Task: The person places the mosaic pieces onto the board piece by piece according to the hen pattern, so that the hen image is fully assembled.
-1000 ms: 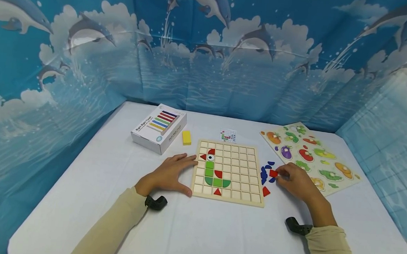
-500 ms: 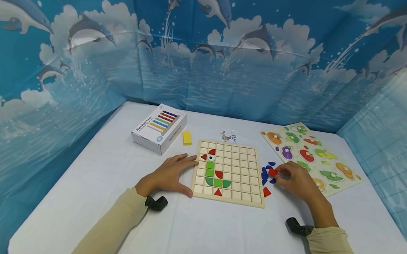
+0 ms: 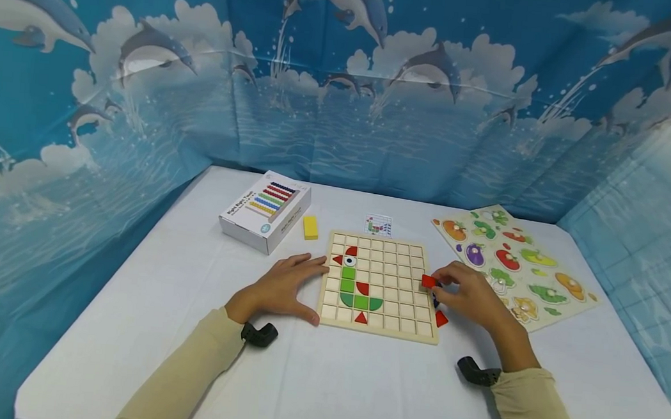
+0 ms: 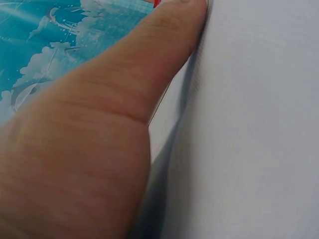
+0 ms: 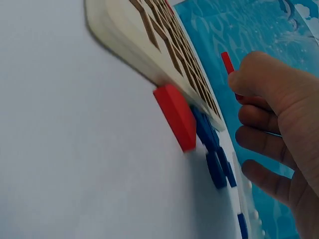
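- Head view: in the middle left of the frame the left hand [image 3: 284, 286] has its fingers spread and loose, fingertips at the left edge of the wooden board [image 3: 391, 283].
- Right of centre, the right hand [image 3: 471, 295] pinches a red block [image 3: 428, 281], seen over the board's right edge.
- The board lies just below centre, some squares on its left half filled with red and green pieces [image 3: 347, 285].
- A second red block [image 3: 441, 318] lies by its lower right edge; a picture card [image 3: 378, 225] lies above it.
- Upper left of the board are a yellow block [image 3: 310, 228] and a box [image 3: 265, 211]; right of centre lies a vegetable puzzle [image 3: 523, 280].
- Left wrist view: a straight thumb crosses the left half; I cannot tell how the other fingers lie.
- Right wrist view: at upper right, thumb and finger grasp the red block; blue pieces [image 5: 215, 169] lie beside the board, right of centre.
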`<state>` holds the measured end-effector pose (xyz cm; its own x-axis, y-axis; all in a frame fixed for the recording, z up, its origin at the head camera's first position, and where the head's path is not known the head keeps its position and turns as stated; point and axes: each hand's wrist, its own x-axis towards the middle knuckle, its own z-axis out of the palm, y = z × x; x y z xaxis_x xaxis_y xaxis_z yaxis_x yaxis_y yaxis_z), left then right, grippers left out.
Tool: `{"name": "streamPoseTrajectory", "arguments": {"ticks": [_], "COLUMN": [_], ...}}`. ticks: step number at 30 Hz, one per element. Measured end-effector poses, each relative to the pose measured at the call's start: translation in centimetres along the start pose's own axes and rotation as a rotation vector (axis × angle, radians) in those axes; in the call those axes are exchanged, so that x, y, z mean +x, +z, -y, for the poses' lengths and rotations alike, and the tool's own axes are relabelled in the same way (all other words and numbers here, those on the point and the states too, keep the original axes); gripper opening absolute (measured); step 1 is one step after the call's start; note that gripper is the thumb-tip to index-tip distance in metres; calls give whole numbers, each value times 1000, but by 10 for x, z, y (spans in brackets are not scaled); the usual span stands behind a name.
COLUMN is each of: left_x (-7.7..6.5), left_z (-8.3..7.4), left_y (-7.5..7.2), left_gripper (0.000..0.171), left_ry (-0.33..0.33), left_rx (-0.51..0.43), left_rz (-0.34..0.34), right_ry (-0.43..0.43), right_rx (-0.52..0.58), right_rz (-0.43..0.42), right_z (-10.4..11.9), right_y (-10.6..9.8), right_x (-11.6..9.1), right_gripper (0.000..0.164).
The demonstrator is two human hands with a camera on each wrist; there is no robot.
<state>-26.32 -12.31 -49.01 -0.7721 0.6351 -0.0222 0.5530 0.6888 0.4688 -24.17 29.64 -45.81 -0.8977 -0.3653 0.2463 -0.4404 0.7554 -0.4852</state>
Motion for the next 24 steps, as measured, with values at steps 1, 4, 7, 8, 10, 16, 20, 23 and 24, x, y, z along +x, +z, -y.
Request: {"name": "streamPoseTrajectory", "arguments": {"ticks": [1, 4, 7, 8, 10, 16, 20, 23, 24], "left_x": [0, 0, 0, 0, 0, 0, 0, 0, 0], "left_z": [0, -1, 0, 0, 1, 1, 0, 0, 0], "left_y": [0, 0, 0, 1, 1, 3, 2, 2, 2], "left_gripper": [113, 113, 113, 113, 113, 113, 114, 113, 113], "left_ry": [1, -2, -5, -7, -7, 4, 3, -3, -5], "left_rx": [-1, -5, 0, 4, 9, 1, -6, 7, 11], "left_rz": [0, -2, -3, -3, -1, -5, -2, -4, -6], "right_ry": [-10, -22, -38, -47, -67, -78, -48, -58, -67], "right_rx": [6, 19, 41, 49, 58, 66, 49, 40, 37], "right_rz": [3, 20, 51, 65, 93, 177, 212, 199, 194], "right_z": [2, 8, 19, 23, 31, 51, 56, 58, 57], "right_y": [1, 7, 15, 17, 23, 37, 43, 46, 47], "right_x": [2, 9, 16, 19, 24, 36, 37, 37, 38], "right_gripper": [23, 22, 21, 20, 20, 21, 20, 20, 20]}}
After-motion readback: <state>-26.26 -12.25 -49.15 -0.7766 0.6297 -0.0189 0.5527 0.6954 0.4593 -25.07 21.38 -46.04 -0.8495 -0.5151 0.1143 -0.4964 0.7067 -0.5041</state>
